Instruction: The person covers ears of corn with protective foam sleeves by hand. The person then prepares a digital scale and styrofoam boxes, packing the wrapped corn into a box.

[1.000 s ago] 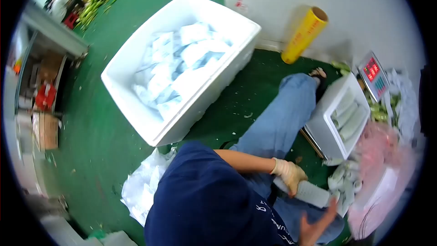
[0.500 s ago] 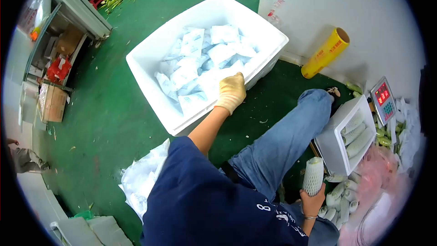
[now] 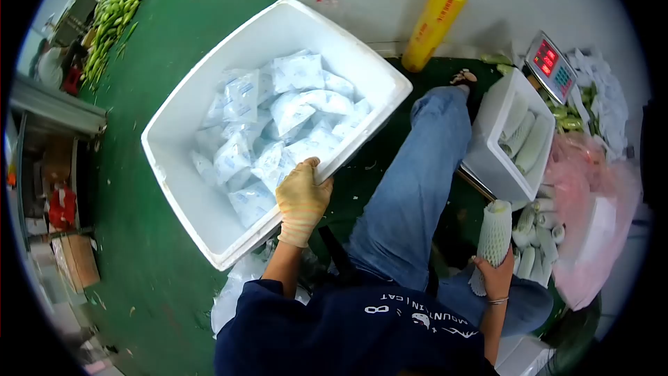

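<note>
My left hand (image 3: 304, 198), in a yellowish-white work glove, grips the near rim of a large white foam box (image 3: 177, 188), thumb on top. Ice packs (image 3: 299, 108), several clear and white with blue print, lie in a heap inside it. Lower right, my bare right hand (image 3: 495, 271), a bracelet at the wrist, is wrapped round a pale vegetable in a white foam net (image 3: 492, 233), held upright. Just beyond that hand stands a smaller white foam box (image 3: 490, 108) with netted vegetables (image 3: 532, 143) inside.
A yellow film roll (image 3: 435, 24) leans on the wall. A scale with red digits (image 3: 550, 66) stands behind the small box. More netted vegetables (image 3: 536, 237) lie beside a pink plastic bag (image 3: 581, 216). Far left are a cardboard box (image 3: 75, 261), green produce (image 3: 125, 7) and another person (image 3: 50, 66).
The large box has come closer to me, with my left hand still on its rim. My right hand keeps hold of the netted vegetable. The whole view has turned, shifting the surroundings leftward.
</note>
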`<action>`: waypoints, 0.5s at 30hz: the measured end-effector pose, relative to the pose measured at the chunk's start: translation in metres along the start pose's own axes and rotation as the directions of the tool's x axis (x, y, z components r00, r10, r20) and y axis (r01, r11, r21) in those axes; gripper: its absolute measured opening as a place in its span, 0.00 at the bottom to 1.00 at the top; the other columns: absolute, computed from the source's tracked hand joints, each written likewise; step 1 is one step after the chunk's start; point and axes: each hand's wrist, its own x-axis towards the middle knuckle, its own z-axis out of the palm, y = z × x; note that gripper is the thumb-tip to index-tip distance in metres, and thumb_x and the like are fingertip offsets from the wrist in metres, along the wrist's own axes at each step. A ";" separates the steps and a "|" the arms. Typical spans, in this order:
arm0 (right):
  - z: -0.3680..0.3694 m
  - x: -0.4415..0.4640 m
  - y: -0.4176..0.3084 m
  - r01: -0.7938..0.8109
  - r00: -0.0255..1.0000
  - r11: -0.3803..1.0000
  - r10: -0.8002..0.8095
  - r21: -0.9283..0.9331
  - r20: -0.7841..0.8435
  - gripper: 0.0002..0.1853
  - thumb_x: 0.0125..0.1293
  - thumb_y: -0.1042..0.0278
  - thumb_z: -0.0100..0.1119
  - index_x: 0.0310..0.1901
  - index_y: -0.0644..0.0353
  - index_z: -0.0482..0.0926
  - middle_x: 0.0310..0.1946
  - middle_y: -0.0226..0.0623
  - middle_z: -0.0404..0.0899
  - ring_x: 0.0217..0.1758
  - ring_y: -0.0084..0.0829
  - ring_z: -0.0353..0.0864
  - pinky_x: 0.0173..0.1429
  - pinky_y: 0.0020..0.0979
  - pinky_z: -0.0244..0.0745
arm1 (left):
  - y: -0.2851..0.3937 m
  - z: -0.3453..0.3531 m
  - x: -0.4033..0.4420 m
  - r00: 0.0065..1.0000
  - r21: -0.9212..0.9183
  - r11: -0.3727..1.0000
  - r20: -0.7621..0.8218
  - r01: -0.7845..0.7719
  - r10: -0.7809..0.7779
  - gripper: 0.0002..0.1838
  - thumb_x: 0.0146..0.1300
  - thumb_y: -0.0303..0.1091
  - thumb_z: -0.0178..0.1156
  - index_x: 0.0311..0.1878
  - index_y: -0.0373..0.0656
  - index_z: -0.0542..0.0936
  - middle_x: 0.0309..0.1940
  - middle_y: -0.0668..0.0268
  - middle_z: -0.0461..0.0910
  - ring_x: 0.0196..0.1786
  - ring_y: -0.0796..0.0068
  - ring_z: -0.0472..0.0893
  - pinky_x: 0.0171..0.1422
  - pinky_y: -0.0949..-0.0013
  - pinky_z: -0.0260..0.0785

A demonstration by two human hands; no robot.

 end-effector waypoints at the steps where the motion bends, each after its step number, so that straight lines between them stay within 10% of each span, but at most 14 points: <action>1: -0.002 -0.006 0.000 -0.015 0.999 1.000 0.015 0.003 -0.030 0.45 0.39 0.61 0.72 0.57 0.78 0.63 0.47 0.51 0.75 0.49 0.40 0.75 0.55 0.35 0.69 | 0.006 0.001 0.002 0.988 -0.185 0.981 -0.151 -0.066 0.038 0.19 0.46 0.32 0.66 0.44 0.40 0.76 0.39 0.56 0.80 0.43 0.59 0.80 0.47 0.64 0.71; 4: -0.010 -0.031 -0.007 -0.173 0.985 0.855 0.151 0.489 0.085 0.31 0.42 0.68 0.70 0.50 0.68 0.72 0.41 0.38 0.78 0.43 0.29 0.77 0.48 0.30 0.72 | 0.050 -0.005 0.006 0.926 -0.558 0.770 -0.360 -0.310 0.112 0.21 0.53 0.24 0.61 0.53 0.36 0.73 0.48 0.57 0.77 0.53 0.64 0.76 0.59 0.66 0.66; 8: -0.012 -0.078 -0.005 -0.178 0.978 0.858 0.210 0.482 -0.013 0.29 0.46 0.62 0.73 0.50 0.64 0.74 0.40 0.38 0.80 0.43 0.27 0.78 0.49 0.30 0.73 | 0.123 0.005 0.026 0.972 -0.892 0.395 -0.165 -0.220 0.169 0.19 0.60 0.25 0.57 0.55 0.35 0.72 0.49 0.60 0.76 0.50 0.69 0.73 0.57 0.68 0.66; 12: -0.006 -0.123 -0.011 -0.190 0.939 0.776 0.322 0.601 -0.119 0.30 0.49 0.61 0.72 0.53 0.63 0.71 0.44 0.37 0.79 0.47 0.26 0.76 0.53 0.31 0.71 | 0.237 0.048 0.060 0.612 -0.865 -0.176 -0.462 -0.469 0.641 0.16 0.64 0.38 0.56 0.48 0.35 0.75 0.45 0.62 0.76 0.46 0.70 0.73 0.50 0.70 0.67; 13: -0.003 -0.133 -0.013 -0.208 0.914 0.789 0.367 0.578 -0.172 0.31 0.49 0.61 0.71 0.54 0.64 0.71 0.45 0.37 0.79 0.47 0.26 0.75 0.54 0.30 0.71 | 0.294 0.012 0.047 0.417 -0.924 -0.221 -0.343 -0.313 0.842 0.27 0.63 0.33 0.56 0.62 0.32 0.62 0.55 0.56 0.69 0.54 0.69 0.69 0.62 0.67 0.58; 15: 0.013 -0.155 0.003 -0.119 0.867 0.658 0.433 0.743 -0.245 0.33 0.50 0.61 0.71 0.56 0.64 0.69 0.47 0.36 0.77 0.50 0.26 0.74 0.57 0.29 0.68 | 0.323 -0.042 -0.034 0.386 -0.929 -0.081 -0.228 -0.361 0.894 0.24 0.58 0.46 0.59 0.49 0.34 0.77 0.39 0.56 0.78 0.44 0.61 0.76 0.49 0.62 0.69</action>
